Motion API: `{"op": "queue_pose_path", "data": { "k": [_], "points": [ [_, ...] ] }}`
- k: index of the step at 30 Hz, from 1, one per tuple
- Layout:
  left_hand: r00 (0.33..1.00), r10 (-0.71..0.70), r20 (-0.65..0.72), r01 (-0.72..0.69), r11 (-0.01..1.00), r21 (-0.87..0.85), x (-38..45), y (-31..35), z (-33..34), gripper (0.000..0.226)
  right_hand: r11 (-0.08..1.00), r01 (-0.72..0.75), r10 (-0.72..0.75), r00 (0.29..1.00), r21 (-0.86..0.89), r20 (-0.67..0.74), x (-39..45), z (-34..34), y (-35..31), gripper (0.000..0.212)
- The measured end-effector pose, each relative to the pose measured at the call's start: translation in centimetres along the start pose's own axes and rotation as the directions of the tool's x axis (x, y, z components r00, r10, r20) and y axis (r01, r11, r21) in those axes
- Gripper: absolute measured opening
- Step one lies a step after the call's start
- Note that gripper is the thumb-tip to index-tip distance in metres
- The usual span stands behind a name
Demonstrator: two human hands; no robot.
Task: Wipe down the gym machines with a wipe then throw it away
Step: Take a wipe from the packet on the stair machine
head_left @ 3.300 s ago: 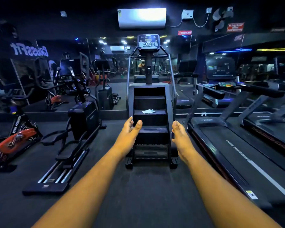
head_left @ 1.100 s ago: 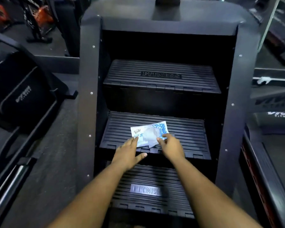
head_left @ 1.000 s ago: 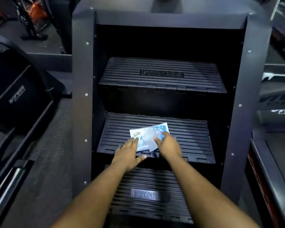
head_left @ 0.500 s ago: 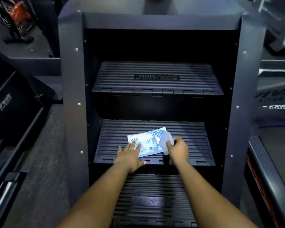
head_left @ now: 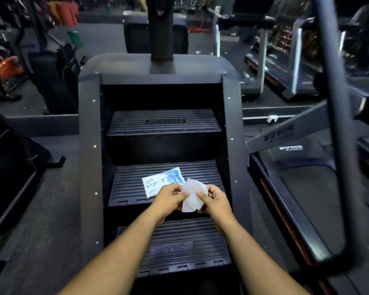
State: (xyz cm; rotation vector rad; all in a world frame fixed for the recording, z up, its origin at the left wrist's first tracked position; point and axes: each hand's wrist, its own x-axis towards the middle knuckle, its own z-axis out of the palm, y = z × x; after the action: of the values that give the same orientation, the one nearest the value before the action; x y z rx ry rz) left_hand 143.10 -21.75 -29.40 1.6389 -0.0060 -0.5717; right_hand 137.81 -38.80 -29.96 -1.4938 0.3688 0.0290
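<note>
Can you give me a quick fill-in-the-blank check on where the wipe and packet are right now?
1. The white wipe is held by ____ hands, left hand and right hand.
2. The blue and white packet lies on the ____ of the three visible steps of the stair machine.
3. The packet lies to the ____ of the wipe.
4. The treadmill stands on the ____ side of the stair machine.

Missing words: both; middle; left; right

Black floor (head_left: 41, 220) at 8 o'clock, orange bike (head_left: 8, 67) at 10 o'clock, green bin (head_left: 75, 38) at 11 o'clock, red stack (head_left: 62, 11) at 11 o'clock.
</note>
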Motion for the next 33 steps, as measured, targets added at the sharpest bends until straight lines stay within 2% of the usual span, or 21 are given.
{"op": "queue_pose_path", "data": {
  "k": [5,7,9,10,13,16,20,23,26,29,33],
  "points": [
    [0.986,0.162,-0.035,-0.159,0.985,0.065,-8.8,2.1,4.1,0.011,0.975,0.16,-0.169,0.985,-0.156,-0.042,-9.5,-4.7,-2.6,0.013],
    [0.97,0.241,-0.017,-0.237,0.965,0.113,-11.0,2.6,5.1,0.023,0.959,0.189,-0.204,0.978,-0.212,-0.051,-12.2,-6.0,-2.7,0.015],
    [0.956,0.29,0.033,-0.292,0.945,0.148,-13.6,3.2,6.7,0.038,0.934,0.217,-0.246,0.967,-0.283,-0.071,-15.4,-7.5,-2.7,0.008],
    [0.947,0.314,0.064,-0.32,0.935,0.155,-15.0,3.7,7.6,0.039,0.913,0.246,-0.289,0.953,-0.326,-0.089,-17.0,-8.1,-2.8,0.002],
    [0.918,0.362,0.158,-0.385,0.91,0.153,-18.2,5.1,10.3,0.022,0.87,0.343,-0.403,0.908,-0.354,-0.111,-21.1,-8.9,-3.9,0.023],
    [0.873,0.406,0.269,-0.45,0.884,0.127,-20.6,6.3,12.6,0.017,0.842,0.406,-0.474,0.871,-0.354,-0.127,-24.8,-9.3,-5.3,0.023],
    [0.832,0.401,0.382,-0.457,0.887,0.063,-23.1,7.6,14.7,0.016,0.818,0.394,-0.523,0.813,-0.42,-0.256,-29.4,-10.8,-6.4,0.006],
    [0.811,0.388,0.438,-0.461,0.885,0.07,-25.0,7.8,15.5,0.027,0.826,0.384,-0.535,0.765,-0.414,-0.358,-32.6,-11.4,-6.4,0.013],
    [0.768,0.283,0.575,-0.397,0.914,0.079,-26.7,7.0,15.5,0.036,0.838,0.382,-0.534,0.722,-0.389,-0.44,-35.7,-11.2,-6.1,0.018],
    [0.724,0.216,0.656,-0.4,0.905,0.144,-27.9,6.3,15.5,0.024,0.862,0.388,-0.507,0.689,-0.326,-0.519,-38.3,-11.4,-5.8,0.016],
    [0.696,0.221,0.683,-0.395,0.913,0.106,-29.4,6.1,17.0,0.011,0.871,0.369,-0.491,0.658,-0.324,-0.571,-42.2,-12.7,-5.4,0.014]
  ]
}}
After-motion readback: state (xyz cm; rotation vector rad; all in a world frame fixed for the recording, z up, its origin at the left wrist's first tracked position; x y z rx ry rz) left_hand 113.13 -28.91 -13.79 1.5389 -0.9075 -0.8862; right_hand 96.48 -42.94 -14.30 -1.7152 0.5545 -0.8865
